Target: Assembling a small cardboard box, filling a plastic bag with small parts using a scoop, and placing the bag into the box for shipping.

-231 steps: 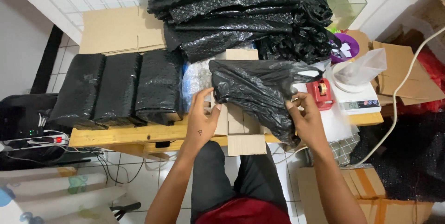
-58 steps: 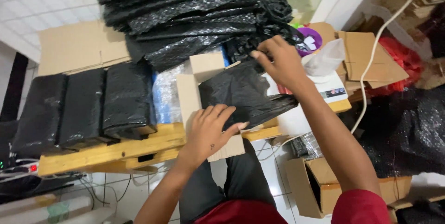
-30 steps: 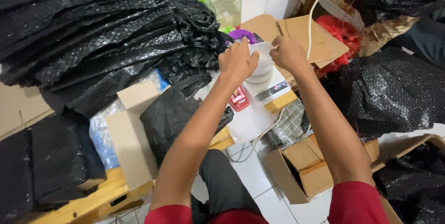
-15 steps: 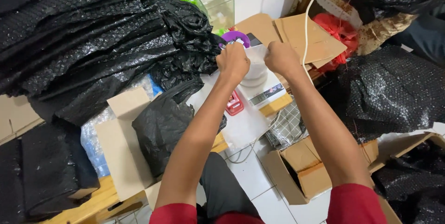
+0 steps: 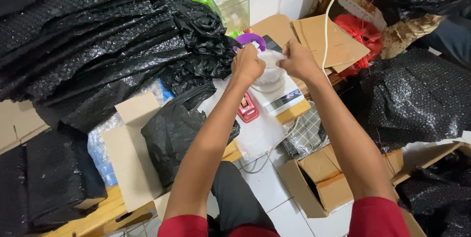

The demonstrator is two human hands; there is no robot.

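Fingers of both hands pinch a clear plastic bag (image 5: 270, 68) above a white scale (image 5: 279, 97); red tape dispenser (image 5: 248, 108) beside.

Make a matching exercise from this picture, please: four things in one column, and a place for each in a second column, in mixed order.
Things:
1. white bag
2. red tape dispenser
3. clear box
4. open carton

Places:
A. on the floor, below the table edge
B. by the wall, behind the purple roll
C. between the left hand and the right hand, over the scale
D. on the table, beside the scale

Pairs: 1-C, 2-D, 3-B, 4-A
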